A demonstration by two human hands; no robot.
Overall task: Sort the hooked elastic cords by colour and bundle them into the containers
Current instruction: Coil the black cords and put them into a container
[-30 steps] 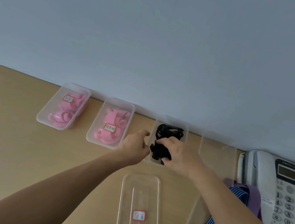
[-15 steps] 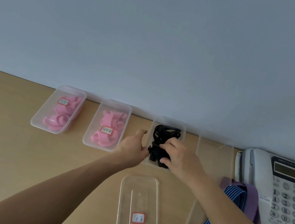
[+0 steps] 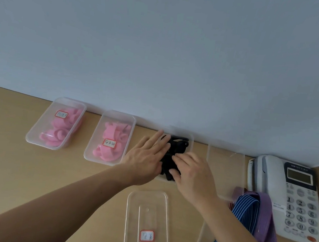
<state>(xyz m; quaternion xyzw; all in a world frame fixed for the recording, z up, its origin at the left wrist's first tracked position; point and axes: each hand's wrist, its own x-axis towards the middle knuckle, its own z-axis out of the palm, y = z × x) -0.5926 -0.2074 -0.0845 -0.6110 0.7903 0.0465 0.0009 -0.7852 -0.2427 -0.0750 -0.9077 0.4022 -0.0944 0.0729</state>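
**While both hands meet at one container: black cords, held**

Where the two hands meet, the black cords (image 3: 179,144) lie in a clear container (image 3: 191,144) at the wall.
- Left hand (image 3: 146,157): fingers straight and spread, over the container's left edge.
- Right hand (image 3: 193,173): fingers and thumb curled onto the cords.
- Left of the left hand: two labelled tubs (image 3: 90,144) of pink cords (image 3: 113,135).
- Nearer than both hands: a labelled lid (image 3: 148,209).
- Right of the right hand: a telephone (image 3: 285,195).

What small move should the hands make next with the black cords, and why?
Probably push the black cords lower into their clear container: the right hand grips them, the open left hand rests beside, and the labelled lid lies off nearby.
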